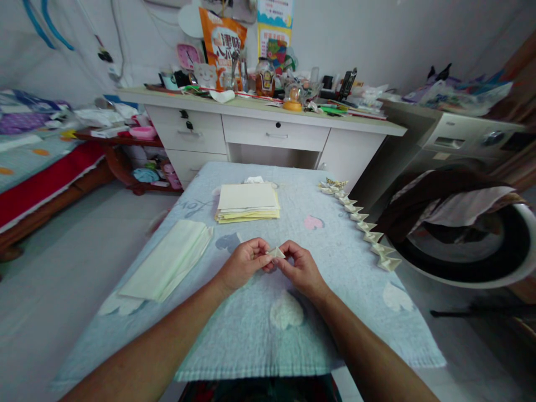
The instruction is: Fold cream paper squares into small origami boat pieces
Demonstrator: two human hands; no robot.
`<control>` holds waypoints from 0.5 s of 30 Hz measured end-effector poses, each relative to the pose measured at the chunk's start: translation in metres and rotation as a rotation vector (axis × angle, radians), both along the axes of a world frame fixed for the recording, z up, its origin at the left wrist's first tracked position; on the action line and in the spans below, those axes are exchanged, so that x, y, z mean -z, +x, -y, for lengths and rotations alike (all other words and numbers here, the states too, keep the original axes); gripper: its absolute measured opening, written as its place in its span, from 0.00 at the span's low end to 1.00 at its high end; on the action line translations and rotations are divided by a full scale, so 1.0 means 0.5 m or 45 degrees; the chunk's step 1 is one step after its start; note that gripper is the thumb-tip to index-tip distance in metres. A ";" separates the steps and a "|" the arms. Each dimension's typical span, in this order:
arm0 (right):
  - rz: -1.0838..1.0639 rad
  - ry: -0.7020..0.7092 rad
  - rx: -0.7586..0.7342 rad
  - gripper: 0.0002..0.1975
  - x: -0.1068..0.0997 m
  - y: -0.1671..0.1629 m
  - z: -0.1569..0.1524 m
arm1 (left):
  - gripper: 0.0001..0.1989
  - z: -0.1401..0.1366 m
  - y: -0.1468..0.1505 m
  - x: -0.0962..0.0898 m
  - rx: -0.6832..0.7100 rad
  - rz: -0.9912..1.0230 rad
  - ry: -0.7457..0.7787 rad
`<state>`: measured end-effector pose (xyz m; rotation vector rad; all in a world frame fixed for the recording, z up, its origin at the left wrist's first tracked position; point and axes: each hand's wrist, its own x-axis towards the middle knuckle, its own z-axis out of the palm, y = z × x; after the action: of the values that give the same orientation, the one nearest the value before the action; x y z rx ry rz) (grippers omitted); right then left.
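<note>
The grip of left hand (250,260) and right hand (302,268) pinches a boat-shaped paper fold (277,253) between them, over the desk (234,340); an uneven tug could tear its thin corners.

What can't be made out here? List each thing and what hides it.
All in the head view:
Folded paper: partly covered by the fingers.
White item: lower part behind the paper stack.
Bed: cut off by the left edge.
Poster: cut off by the top edge, its finer print too small to read.
</note>
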<state>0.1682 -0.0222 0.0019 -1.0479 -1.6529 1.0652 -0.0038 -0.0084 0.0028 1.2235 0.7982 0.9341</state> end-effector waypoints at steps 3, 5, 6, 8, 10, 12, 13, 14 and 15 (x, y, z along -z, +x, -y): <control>0.021 0.015 0.030 0.06 -0.005 0.002 0.001 | 0.11 0.001 0.001 0.004 0.032 -0.062 0.028; 0.063 0.042 0.078 0.04 -0.006 0.003 0.001 | 0.11 0.001 0.001 0.006 -0.012 -0.150 0.106; 0.095 0.064 0.104 0.03 -0.006 0.004 0.000 | 0.12 0.002 0.001 0.005 -0.055 -0.218 0.164; 0.183 0.133 0.149 0.02 -0.004 0.004 0.000 | 0.16 0.003 0.001 0.002 -0.143 -0.378 0.310; 0.298 0.225 0.168 0.03 -0.004 0.004 0.000 | 0.14 0.005 0.000 -0.004 -0.170 -0.510 0.462; 0.411 0.313 0.169 0.04 -0.004 0.003 0.003 | 0.07 0.007 0.000 -0.009 -0.158 -0.574 0.579; 0.459 0.350 0.168 0.04 -0.004 0.003 0.004 | 0.05 0.008 0.000 -0.011 -0.147 -0.590 0.617; 0.501 0.380 0.167 0.05 -0.004 0.003 0.005 | 0.04 0.009 0.000 -0.012 -0.141 -0.599 0.641; 0.538 0.404 0.167 0.05 -0.004 0.003 0.006 | 0.03 0.009 0.000 -0.013 -0.136 -0.606 0.655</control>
<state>0.1697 -0.0254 0.0038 -1.2006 -1.9746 0.4906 -0.0040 -0.0130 0.0095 1.9128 1.0387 0.9807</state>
